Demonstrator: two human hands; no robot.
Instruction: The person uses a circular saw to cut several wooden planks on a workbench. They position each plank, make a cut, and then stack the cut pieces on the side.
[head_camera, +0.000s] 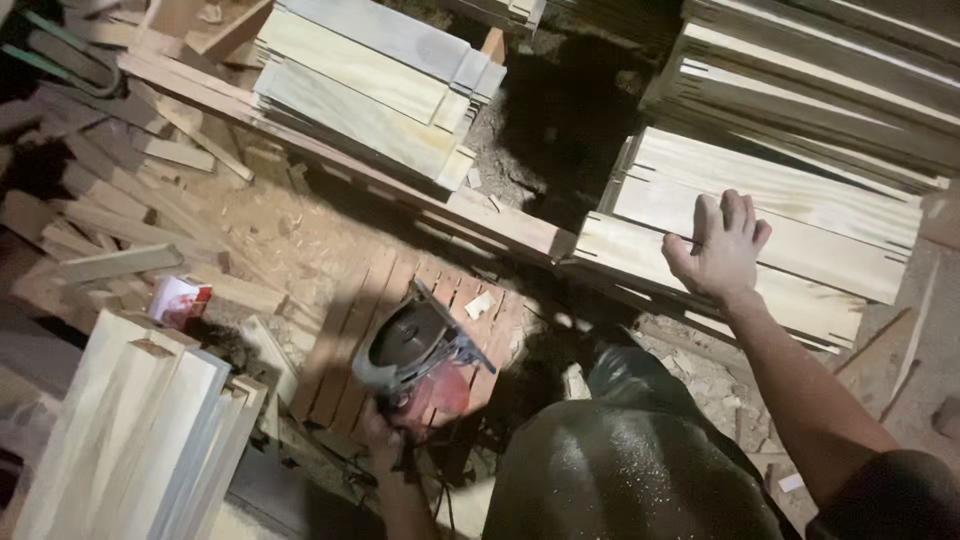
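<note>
The circular saw (418, 352) has a dull grey metal guard and a glossy red plastic body. Beneath the saw, the slatted pallet (345, 330) is rough reddish wood dusted with sawdust. Right of the saw, the stacked boards (800, 240) are pale, smooth-sawn matt wood; the trousers (640, 460) beside it look dark, sheeny cloth.

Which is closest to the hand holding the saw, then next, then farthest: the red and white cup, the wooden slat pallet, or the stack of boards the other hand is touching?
From the left hand, in the head view:
1. Wooden slat pallet, directly under the circular saw it grips.
2. Red and white cup, off to the left.
3. Stack of boards, far right, under the right hand.
</note>
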